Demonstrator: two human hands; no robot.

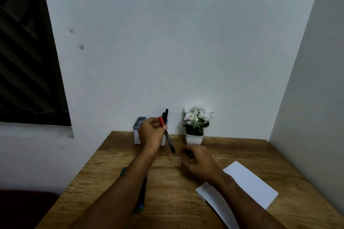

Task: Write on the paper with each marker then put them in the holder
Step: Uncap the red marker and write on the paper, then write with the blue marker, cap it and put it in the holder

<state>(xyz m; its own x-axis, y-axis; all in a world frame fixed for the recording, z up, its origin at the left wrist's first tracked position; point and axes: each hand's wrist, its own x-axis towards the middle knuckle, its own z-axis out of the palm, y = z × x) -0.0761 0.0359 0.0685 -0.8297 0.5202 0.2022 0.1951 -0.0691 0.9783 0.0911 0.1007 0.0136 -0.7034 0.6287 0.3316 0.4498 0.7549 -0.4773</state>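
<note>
The left hand pinches a red-capped marker in front of the white holder, which stands at the desk's twelve o'clock edge with black markers in it. The right hand hovers with fingers loosely curled, holding nothing. The paper lies at four o'clock, under the right forearm.

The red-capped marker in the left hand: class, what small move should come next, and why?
Probably lift the red-capped marker a little, swing it upright and lower it into the white holder. The left hand grips it tilted, right in front of the holder, where black markers already stand. Its cap is on, and the right hand hangs open over the table, away from the paper.
</note>
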